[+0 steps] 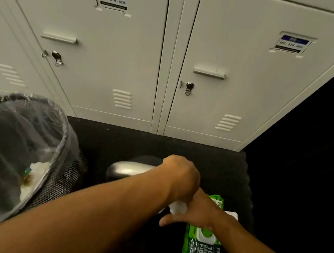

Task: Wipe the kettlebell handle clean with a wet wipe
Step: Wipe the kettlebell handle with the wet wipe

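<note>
A: Where's the kettlebell [132, 168]?

B: On the dark floor, just right of the bin [11, 143], in front of the lockers [117, 50]. The wipe pack [202, 250] lies just to its right.

A: And the hands?

B: The left hand [182, 175] is closed over the handle's far end, probably steadying it. The right hand [195, 214] pinches a white wipe [177, 207], thumb spread.

A: How will they handle?

B: The wipe looks limp and damp, so bunch it. The kettlebell's likely heavy, smooth metal; wrap the wipe round the handle.
</note>
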Action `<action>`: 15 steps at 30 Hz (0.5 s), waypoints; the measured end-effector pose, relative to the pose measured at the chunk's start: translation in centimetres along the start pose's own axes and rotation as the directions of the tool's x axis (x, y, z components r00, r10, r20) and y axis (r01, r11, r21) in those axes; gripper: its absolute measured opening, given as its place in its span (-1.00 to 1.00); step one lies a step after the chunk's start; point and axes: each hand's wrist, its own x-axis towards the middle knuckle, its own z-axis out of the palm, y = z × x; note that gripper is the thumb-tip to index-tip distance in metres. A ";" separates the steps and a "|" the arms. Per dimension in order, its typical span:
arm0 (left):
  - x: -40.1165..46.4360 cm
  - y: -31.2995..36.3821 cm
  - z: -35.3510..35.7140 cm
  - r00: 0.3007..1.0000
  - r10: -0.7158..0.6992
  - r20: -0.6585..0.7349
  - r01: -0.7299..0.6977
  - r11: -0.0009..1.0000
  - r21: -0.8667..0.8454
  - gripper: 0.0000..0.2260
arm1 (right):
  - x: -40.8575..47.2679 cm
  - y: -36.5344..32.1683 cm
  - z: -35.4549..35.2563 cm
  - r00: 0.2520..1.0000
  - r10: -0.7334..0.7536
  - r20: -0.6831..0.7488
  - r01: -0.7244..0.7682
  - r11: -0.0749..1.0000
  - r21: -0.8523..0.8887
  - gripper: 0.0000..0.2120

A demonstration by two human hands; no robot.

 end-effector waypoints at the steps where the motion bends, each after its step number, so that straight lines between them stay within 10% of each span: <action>1: 0.2 -0.1 -0.1 1.000 -0.019 -0.007 0.019 0.997 -0.069 -0.57 | 0.0 -0.1 0.0 1.000 -0.006 -0.005 0.006 1.000 -0.001 -0.30; 15: 1.9 0.8 0.8 0.999 -0.049 -0.022 0.050 0.996 0.079 -0.58 | 1.0 1.1 -0.1 0.998 -0.023 0.052 0.025 0.999 -0.034 -0.47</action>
